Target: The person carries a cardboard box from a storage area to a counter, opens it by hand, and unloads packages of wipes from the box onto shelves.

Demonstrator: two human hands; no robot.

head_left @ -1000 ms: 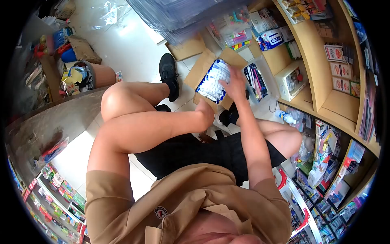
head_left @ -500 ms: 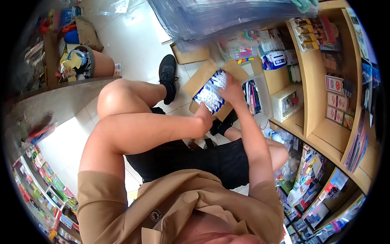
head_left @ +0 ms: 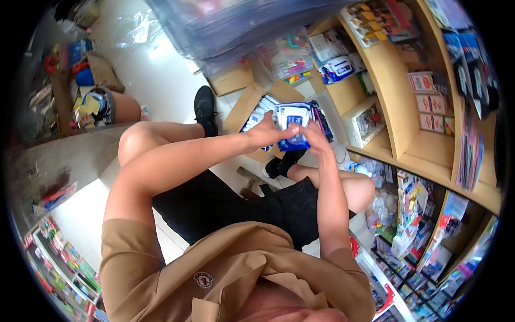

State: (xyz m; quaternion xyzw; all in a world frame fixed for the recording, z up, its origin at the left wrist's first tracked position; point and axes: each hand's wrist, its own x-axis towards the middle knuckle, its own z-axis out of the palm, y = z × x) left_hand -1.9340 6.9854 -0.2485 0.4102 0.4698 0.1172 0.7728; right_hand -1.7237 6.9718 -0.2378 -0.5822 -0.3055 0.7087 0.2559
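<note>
One blue-and-white packet [head_left: 294, 111] is held between two hands: its left side is gripped by the fingers of the left hand [head_left: 262, 133], its right side by those of the right hand [head_left: 317, 138]. Part of one opened cardboard box [head_left: 241, 111] is covered from view by the packet and the left hand. Inside that box, several white-and-blue packs [head_left: 257, 114] are packed in a row, but their exact number cannot be told. Just right of the box, one tray of slim dark packs [head_left: 324, 118] is seen, likewise too crowded to be counted. Two dark shoes are set on the tiled floor [head_left: 161, 80], one [head_left: 205, 110] left of the box and one [head_left: 276, 167] below it. Farther right, one wooden shelf unit [head_left: 383, 70] is stocked with goods, among which three red-and-white boxes [head_left: 431, 102] are stacked and one white box [head_left: 362, 122] is placed lower. One white bottle [head_left: 357, 168] is seen near the unit. At far left, one filled bin [head_left: 126, 107] is shown.
</note>
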